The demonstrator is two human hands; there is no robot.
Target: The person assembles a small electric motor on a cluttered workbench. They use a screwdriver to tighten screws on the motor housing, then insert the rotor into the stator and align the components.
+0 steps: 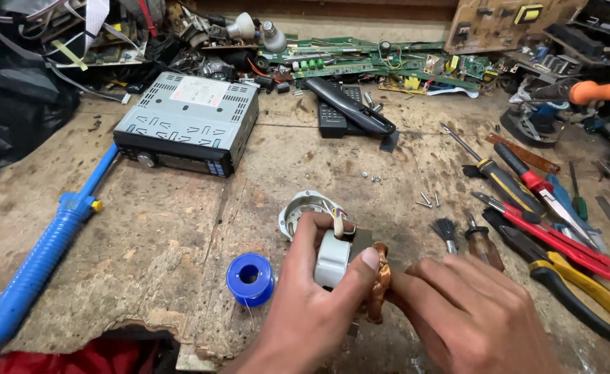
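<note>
Beside blue spool (249, 278), pliers (582, 291), hands gripping motor (343, 260)

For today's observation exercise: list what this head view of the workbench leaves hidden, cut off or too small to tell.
1. Copper-wound part: mostly covered by left hand and right hand.
2. Round metal housing: near side hidden behind the left fingers.
3. Blue desoldering pump: lower end cut off by the left edge.
4. Loose screws: too small to tell type.

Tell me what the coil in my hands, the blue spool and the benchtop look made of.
Coil: likely copper wire, by its shiny reddish-orange windings. Spool: probably plastic, glossy and evenly blue. Benchtop: looks like worn wood or board, matte brown, stained, chipped at its front edge.
</note>
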